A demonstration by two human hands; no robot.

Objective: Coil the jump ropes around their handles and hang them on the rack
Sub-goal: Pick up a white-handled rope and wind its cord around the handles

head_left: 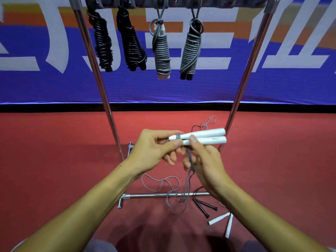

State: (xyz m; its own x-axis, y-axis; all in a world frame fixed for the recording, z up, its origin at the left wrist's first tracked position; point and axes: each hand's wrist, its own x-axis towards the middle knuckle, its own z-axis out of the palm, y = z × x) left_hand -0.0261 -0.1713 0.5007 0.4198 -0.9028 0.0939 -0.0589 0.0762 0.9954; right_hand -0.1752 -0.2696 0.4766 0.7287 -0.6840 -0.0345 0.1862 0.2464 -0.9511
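Observation:
Two white handles (205, 136) lie side by side, pointing right, in front of me. My left hand (154, 148) pinches their left ends, where a couple of turns of grey rope (178, 136) are wound. My right hand (203, 159) holds the grey rope (189, 171) just below the handles, thumb against the lower handle. The rope's slack (163, 182) trails in loops on the red floor. On the rack's top bar (138, 2) hang several coiled ropes: two black (101, 44) (131, 46) and two grey (161, 50) (190, 50).
The rack's chrome posts (107, 106) (238, 99) and base bar (163, 195) stand close ahead. On the floor at lower right lie a black-handled rope (207, 208) and a white-handled one (220, 220). A blue banner (181, 88) backs the rack.

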